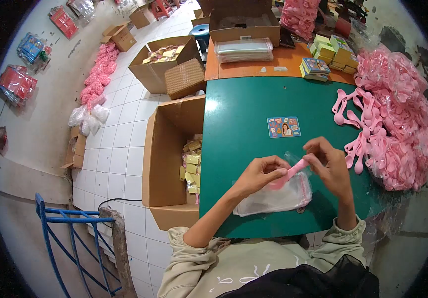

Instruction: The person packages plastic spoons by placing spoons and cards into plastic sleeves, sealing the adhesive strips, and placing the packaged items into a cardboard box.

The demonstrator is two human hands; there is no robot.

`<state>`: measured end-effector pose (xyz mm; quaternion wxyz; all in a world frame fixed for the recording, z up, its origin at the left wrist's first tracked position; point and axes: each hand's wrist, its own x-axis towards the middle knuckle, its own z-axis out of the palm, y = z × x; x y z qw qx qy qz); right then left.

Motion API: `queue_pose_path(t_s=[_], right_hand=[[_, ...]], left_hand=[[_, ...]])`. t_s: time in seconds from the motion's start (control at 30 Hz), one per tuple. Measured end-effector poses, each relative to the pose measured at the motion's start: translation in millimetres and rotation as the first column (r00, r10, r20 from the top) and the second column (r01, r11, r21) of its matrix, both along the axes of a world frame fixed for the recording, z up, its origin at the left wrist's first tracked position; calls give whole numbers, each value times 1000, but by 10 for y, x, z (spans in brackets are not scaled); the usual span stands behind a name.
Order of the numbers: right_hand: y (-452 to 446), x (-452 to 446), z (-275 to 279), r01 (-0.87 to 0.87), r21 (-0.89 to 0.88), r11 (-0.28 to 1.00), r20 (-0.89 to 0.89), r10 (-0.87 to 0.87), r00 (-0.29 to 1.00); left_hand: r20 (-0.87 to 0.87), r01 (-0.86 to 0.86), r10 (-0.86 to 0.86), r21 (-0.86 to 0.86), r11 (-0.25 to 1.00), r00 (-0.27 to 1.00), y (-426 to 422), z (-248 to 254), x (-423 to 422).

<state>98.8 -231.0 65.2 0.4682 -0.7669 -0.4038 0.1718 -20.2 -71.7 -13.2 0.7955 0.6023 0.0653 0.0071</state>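
Observation:
Over the front of the green table, a pink plastic spoon (297, 168) is held between my two hands, with clear plastic film around part of it. My left hand (263, 175) is closed in a pinch near the spoon's bowl end. At the handle end, the fingers of my right hand (325, 161) pinch the spoon or the film; which one I cannot tell. Beneath the hands lies a stack of clear plastic bags (268, 201). A colourful printed card (284, 127) lies flat beyond them.
Loose pink spoons (368, 111) and large bagged heaps of spoons (405, 119) cover the table's right side. Small card stacks (315, 68) and a pile of plastic sleeves (244, 50) sit at the back. Left of the table stands an open carton (167, 134) with yellow packets inside.

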Motion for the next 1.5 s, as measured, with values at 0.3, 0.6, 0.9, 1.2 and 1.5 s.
queue_pose_path(t_s=[0.3,0.6,0.9,1.2,1.5], right_hand=[[75,-60,-155,157,270,950,-175,-112,978],[269,147,-278,-345,454,821,-149,452,879],[594,1214,-909,-180,-340,923,269,279,922],[312,546,-2,-149,32,988,-324,151,934],[165,340,283,-462,-148,874,172,483,859]], left_hand=[[-79,58,-45,179,982,996,135,152,-139],[-97,-53,71,184,981,993,190,380,-208],[-49,-207,207,9,978,977,260,281,-305],[-52,-195,196,27,980,979,279,217,-276],[-95,-73,101,262,962,990,201,193,-240]])
